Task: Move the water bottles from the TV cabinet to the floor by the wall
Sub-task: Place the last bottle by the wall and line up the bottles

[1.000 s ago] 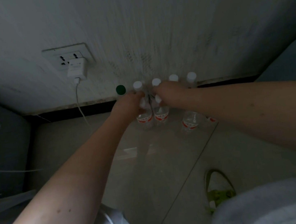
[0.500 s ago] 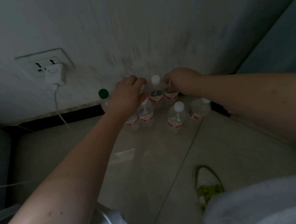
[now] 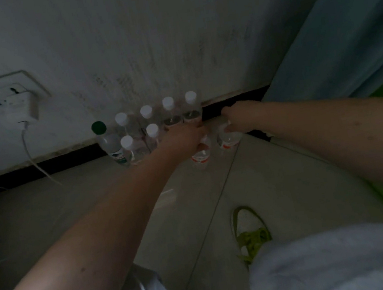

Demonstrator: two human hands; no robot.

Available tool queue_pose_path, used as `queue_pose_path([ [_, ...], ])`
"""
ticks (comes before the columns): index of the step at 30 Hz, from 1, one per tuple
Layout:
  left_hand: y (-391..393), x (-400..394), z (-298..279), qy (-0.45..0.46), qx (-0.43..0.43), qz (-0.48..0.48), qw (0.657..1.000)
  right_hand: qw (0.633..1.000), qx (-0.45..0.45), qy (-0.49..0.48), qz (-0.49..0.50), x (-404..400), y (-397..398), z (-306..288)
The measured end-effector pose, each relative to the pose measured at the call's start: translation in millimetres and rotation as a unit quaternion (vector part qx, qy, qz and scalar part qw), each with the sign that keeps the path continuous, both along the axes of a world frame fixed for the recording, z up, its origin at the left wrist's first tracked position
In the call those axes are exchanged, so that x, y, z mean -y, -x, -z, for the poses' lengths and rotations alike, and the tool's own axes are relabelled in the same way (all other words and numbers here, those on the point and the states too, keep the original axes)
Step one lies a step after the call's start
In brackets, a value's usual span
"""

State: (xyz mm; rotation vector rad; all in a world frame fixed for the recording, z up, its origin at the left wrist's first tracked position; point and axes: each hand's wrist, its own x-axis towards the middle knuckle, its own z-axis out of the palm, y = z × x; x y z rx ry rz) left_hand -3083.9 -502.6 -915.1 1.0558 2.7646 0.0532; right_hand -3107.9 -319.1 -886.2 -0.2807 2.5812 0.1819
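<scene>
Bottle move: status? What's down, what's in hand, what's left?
Done: a cluster of bottles stands on the floor by the wall, one green-capped bottle and six white-capped ones, e.g..
In hand: the left hand grips a bottle and the right hand another, both low beside the cluster.
Left: letting go of these two. The TV cabinet is out of view, so any remaining bottles cannot be counted.

The clear plastic water bottles (image 3: 171, 113) with smooth white caps are catching dull glints. The pale glossy tiled floor (image 3: 275, 182) is reflecting light faintly. The matt grey wall (image 3: 147, 41) is showing scuffed, streaky marks above a dark skirting strip (image 3: 65, 159).
</scene>
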Motion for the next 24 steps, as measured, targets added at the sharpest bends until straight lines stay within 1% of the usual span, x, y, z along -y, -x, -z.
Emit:
queue_pose_path([
  [2,0,-2,-3,0.016,0.009,-0.019,1.000,1.000,0.010,-0.014,-0.013,-3,-4,-1],
  [5,4,-4,-3,0.004,0.036,-0.045,0.998,0.999,0.014,-0.030,-0.015,-3,-5,-3],
  [9,6,-6,-3,0.000,0.042,-0.089,0.995,1.000,0.018,-0.007,-0.014,-3,-1,-4],
  [15,10,4,-11,-0.049,0.031,-0.131,0.990,0.999,0.008,0.023,0.022,-2,8,-2],
  [22,14,11,-16,-0.086,0.081,-0.176,0.977,0.996,-0.021,0.079,0.033,0,15,1],
  [24,14,14,-15,-0.086,0.076,-0.174,0.978,0.996,-0.031,0.083,0.026,2,15,0],
])
